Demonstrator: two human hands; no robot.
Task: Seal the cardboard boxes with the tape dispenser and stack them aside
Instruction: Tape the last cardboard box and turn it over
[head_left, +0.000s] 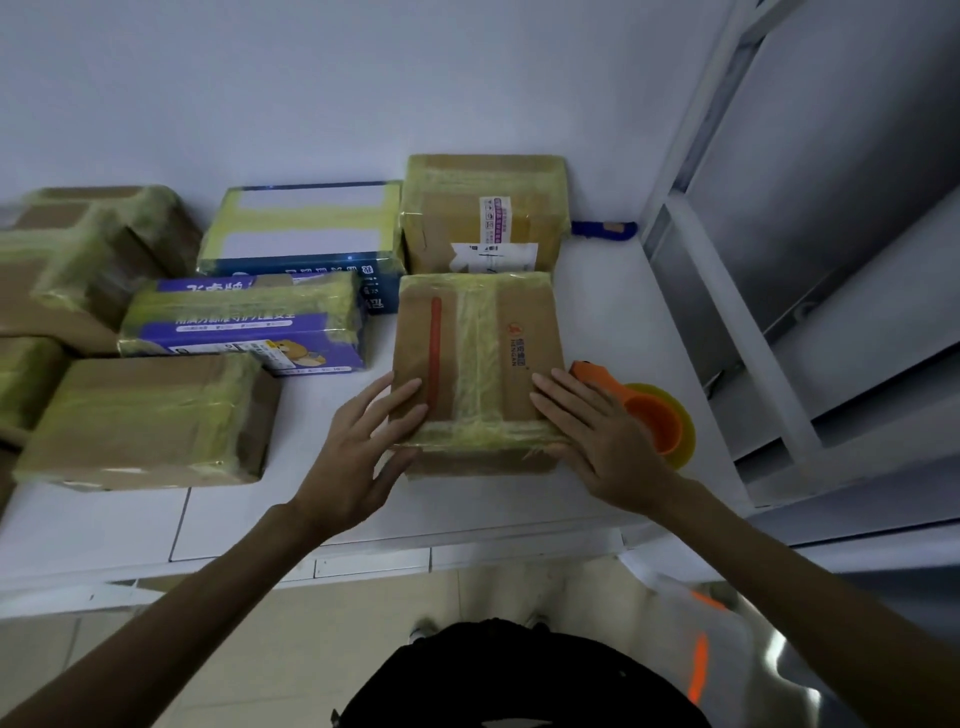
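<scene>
Your left hand (363, 457) lies across the near left corner of a cardboard box (478, 358), fingers straight and spread on its top, thumb down against the near face. Your right hand (597, 441) mirrors it on the near right corner, palm flat, fingers extended, curled round nothing. The box sits on a white table (613, 312), directly in front of you, already wrapped with yellowish tape along its middle seam and across its near edge (a red stripe runs beside the seam).

Just right of the box, partly hidden behind your right hand, the orange tape dispenser (657, 421) rests on the table with its yellow roll.

Touching the box's far edge stands a second brown box (483, 213) carrying a shipping label, set against the wall. To its left lies a blue-and-white box (306, 228), and in front of that a purple box (244, 322), both taped. A flat brown box (145, 421) lies at the table's near left, with more taped boxes (88, 249) piled beyond it. A grey metal rack (727, 260) rises at right.
</scene>
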